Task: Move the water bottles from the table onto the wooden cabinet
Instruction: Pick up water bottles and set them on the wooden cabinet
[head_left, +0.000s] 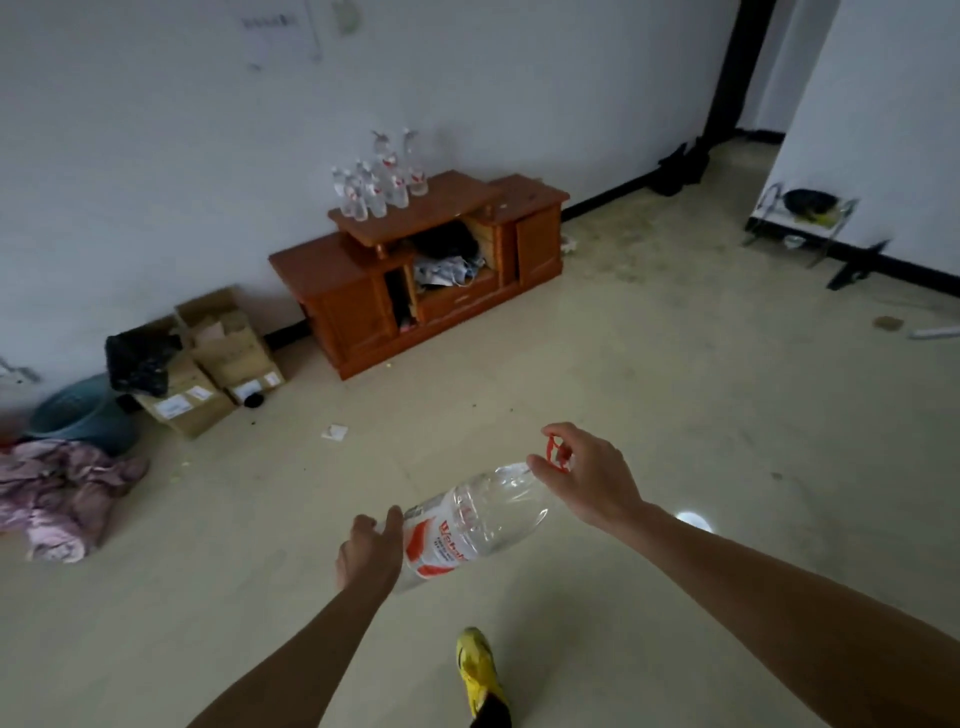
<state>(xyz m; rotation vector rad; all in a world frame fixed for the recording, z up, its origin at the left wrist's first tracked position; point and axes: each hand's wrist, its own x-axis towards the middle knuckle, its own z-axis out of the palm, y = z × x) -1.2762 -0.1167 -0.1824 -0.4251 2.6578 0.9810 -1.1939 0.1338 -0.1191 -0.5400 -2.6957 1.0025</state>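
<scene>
Bottle in hand: a large clear plastic water bottle with a red-and-white label (467, 525) is carried nearly on its side above the pale floor, well apart from the cabinet
Left hand: the left hand (366, 553) cups the bottle's base end, thumb over the top and fingers wrapped round the far side, closed on it
Right hand: the right hand (587, 478) pinches the red carry handle at the bottle's neck (557, 454) between thumb and forefinger; the other fingers are curled loosely
Already done: a cluster of small clear water bottles with red labels (382, 179) stands upright on the raised top shelf of the reddish-brown wooden cabinet (415, 270) against the white wall, so a good part of the job looks finished
Left to do: this bottle has yet to reach the cabinet; free shelf shows to the right of the cluster
Table: not in view, so how many bottles wait there cannot be told
Count on cabinet: the bottles overlap and blur, so the exact number is unclear
Bottle contents: whether it is full or empty is hard to make out
Cut off: only the yellow shoe (478, 670) shows at the bottom edge; the label text is partly readable at best
</scene>
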